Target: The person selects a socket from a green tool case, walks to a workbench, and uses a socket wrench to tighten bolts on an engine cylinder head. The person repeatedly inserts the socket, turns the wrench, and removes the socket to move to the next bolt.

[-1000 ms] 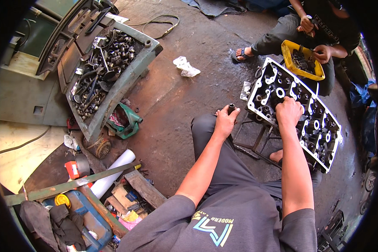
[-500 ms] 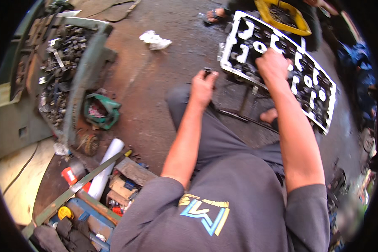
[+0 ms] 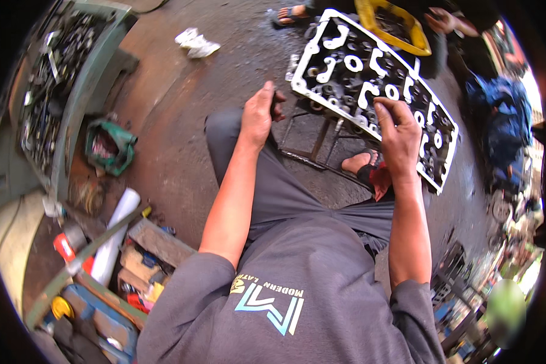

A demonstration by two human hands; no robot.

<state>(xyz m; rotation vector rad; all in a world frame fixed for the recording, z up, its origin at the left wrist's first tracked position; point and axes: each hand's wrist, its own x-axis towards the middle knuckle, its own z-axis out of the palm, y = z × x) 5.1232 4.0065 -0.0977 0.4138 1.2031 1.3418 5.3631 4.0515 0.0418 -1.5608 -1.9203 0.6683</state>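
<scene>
A cylinder head [image 3: 370, 97], dark with bright machined faces, lies tilted on a metal stand [image 3: 312, 148] ahead of me. My right hand [image 3: 399, 136] is over its near edge, thumb and forefinger drawn together in a pinch. Whatever sits between those fingertips is too small to make out. To the left of the cylinder head, apart from it, my left hand [image 3: 259, 116] has its fingers curled in. Something dark shows between the thumb and fingers there, but its shape is mostly hidden.
Beyond the cylinder head is a yellow tub [image 3: 423, 39] of dark parts, near another person's hand [image 3: 441, 21]. A metal trough [image 3: 82, 91] full of metal parts stands left, with a green container [image 3: 127, 144] beside it. White crumpled material [image 3: 197, 43] lies on the floor.
My right hand has pulled back from the middle of the cylinder head toward its near edge. My left hand has turned, and the small dark cylindrical piece it held is now mostly hidden. The view has shifted.
</scene>
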